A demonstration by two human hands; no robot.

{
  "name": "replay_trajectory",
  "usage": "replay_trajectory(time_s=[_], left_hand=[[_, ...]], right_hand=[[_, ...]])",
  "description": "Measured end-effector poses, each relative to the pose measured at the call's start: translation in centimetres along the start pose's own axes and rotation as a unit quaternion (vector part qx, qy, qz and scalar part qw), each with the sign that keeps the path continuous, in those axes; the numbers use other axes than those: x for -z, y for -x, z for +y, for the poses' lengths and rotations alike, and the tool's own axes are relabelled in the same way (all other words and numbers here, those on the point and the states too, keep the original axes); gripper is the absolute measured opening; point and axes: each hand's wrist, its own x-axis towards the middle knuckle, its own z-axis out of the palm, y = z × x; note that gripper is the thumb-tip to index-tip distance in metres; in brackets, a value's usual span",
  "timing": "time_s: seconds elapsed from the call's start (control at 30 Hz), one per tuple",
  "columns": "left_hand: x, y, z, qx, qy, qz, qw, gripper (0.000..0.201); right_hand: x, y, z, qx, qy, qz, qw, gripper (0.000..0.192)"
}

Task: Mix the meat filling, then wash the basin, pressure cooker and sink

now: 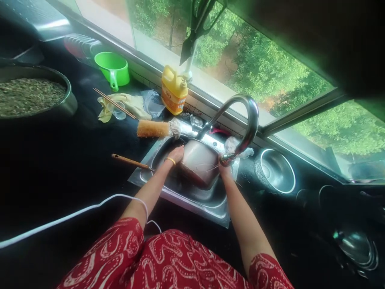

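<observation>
A silvery metal pot [200,160] is held tilted inside the steel sink [192,202], below the curved faucet [251,120]. My left hand [177,153], with a yellow bangle at the wrist, is closed against the pot's left side. On the opposite side, my right hand [224,164] grips the pot, partly hidden behind the faucet's spout. A thin streak, perhaps water, crosses the pot near the spout. The fingertips of both hands are mostly out of sight behind the metal.
Left of the sink lie a wooden-handled utensil [132,161], a tan cylindrical loofah [153,129] and a cloth [130,103] with chopsticks. A yellow detergent jug [174,92], green dipper [112,68] and wide pan [70,102] stand behind. A metal strainer [278,170] sits right; a white cable [90,206] crosses in front.
</observation>
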Motion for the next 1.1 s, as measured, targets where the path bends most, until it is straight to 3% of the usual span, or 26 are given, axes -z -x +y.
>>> replay_trajectory(time_s=[0.07, 0.13, 0.2, 0.27, 0.33, 0.43, 0.5, 0.57, 0.63, 0.8, 0.87, 0.93, 1.1], left_hand=[[-1.4, 3.6, 2.3, -0.080, -0.082, 0.031, 0.993, 0.047], [-4.2, 7.8, 4.7, -0.199, -0.183, 0.047, 0.962, 0.052], [-7.3, 11.4, 6.8, -0.305, -0.248, 0.022, 0.919, 0.051], [-9.3, 13.1, 7.8, -0.360, -0.271, -0.002, 0.893, 0.047], [-9.0, 12.6, 7.5, -0.352, -0.263, 0.014, 0.898, 0.045], [-4.6, 8.7, 4.9, -0.238, -0.215, 0.073, 0.944, 0.046], [-1.2, 5.7, 3.5, -0.146, -0.188, 0.048, 0.970, 0.048], [0.4, 4.0, 3.5, -0.093, -0.183, 0.027, 0.978, 0.050], [-0.8, 4.3, 5.0, -0.116, -0.204, 0.021, 0.972, 0.050], [-9.1, 9.3, 10.5, -0.283, -0.322, 0.031, 0.903, 0.045], [-10.3, 9.8, 11.2, -0.295, -0.340, 0.031, 0.892, 0.047], [-9.3, 8.7, 10.9, -0.278, -0.327, 0.035, 0.903, 0.047], [-3.0, 1.8, 7.7, -0.192, -0.159, 0.043, 0.967, 0.040]], right_hand=[[0.0, 0.0, -0.3, -0.023, -0.002, 0.002, 1.000, 0.030], [0.2, 0.0, -0.7, -0.043, -0.005, -0.002, 0.999, 0.026], [0.5, 0.0, -1.1, -0.057, -0.018, -0.022, 0.998, 0.023], [0.7, 0.0, -1.2, -0.065, -0.044, -0.046, 0.996, 0.023], [0.9, 0.1, -1.1, -0.071, -0.069, -0.057, 0.993, 0.027], [0.7, 0.2, -0.5, -0.077, -0.080, -0.046, 0.993, 0.033], [0.4, 0.2, -0.2, -0.086, -0.070, -0.034, 0.993, 0.036], [0.2, 0.1, -0.1, -0.090, -0.060, -0.025, 0.994, 0.039], [0.1, 0.0, -0.2, -0.092, -0.062, -0.024, 0.994, 0.041], [0.6, -0.2, -0.4, -0.102, -0.100, -0.051, 0.988, 0.040], [0.7, -0.2, -0.2, -0.103, -0.113, -0.046, 0.987, 0.038], [0.5, -0.2, 0.1, -0.097, -0.122, -0.039, 0.987, 0.038], [0.1, 0.2, 0.9, -0.085, -0.126, -0.028, 0.988, 0.041]])
